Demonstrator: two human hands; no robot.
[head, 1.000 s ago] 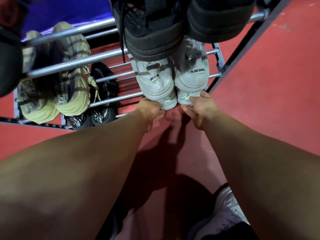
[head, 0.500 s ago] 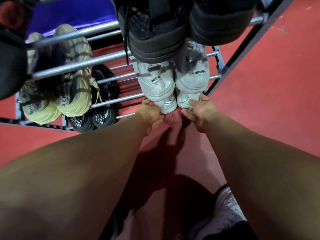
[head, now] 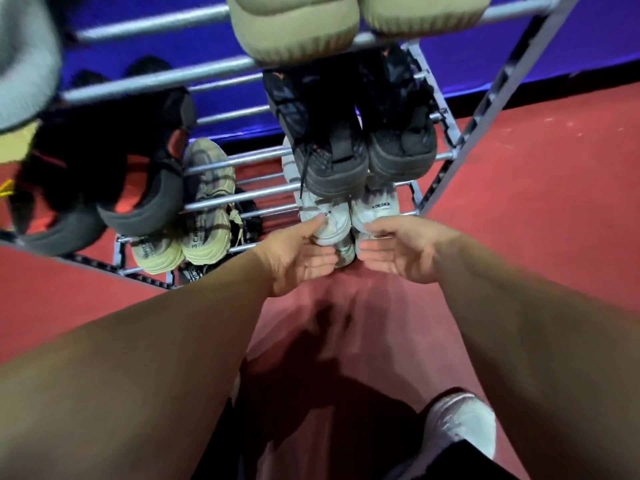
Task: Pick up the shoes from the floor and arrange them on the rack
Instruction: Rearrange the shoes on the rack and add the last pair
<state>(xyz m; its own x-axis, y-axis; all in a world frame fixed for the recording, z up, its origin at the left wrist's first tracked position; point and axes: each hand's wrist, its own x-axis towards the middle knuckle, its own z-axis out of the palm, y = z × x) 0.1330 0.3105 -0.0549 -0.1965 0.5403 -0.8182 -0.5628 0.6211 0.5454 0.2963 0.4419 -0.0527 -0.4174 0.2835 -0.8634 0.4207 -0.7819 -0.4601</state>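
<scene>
From my feed, looking down along both bare forearms, I see the hands low at the front of the rack (head: 221, 195), close together and not touching each other. The white shoes (head: 375, 209) sit side by side, heels toward me, on one of the lower tiers at the rack's right end. The right one has dark lettering on its heel tab.

My left hand (head: 301, 252) has its palm turned inward. Its thumb is stretched out and rests on the heel of the left white shoe, and its fingers are loosely bent below it. My right hand (head: 405, 252) mirrors it, with the thumb against the heel of the right shoe and the fingers relaxed. Neither hand wraps around a shoe.

Between the fingertips of the two hands, just under the white pair, shows the heel of a green-marked shoe (head: 344, 252). I cannot tell whether the fingers touch it.

Directly above the white pair stand the black shoes (head: 346, 161), and above those the tan soles (head: 294, 32) of another pair. To the left on the same low tier are the cream shoes (head: 204, 233). Higher on the left are the black-and-red shoes (head: 145, 188), which are blurred. The red floor (head: 536, 237) spreads around the rack, and a white sneaker (head: 460, 424) shows at the bottom edge.
</scene>
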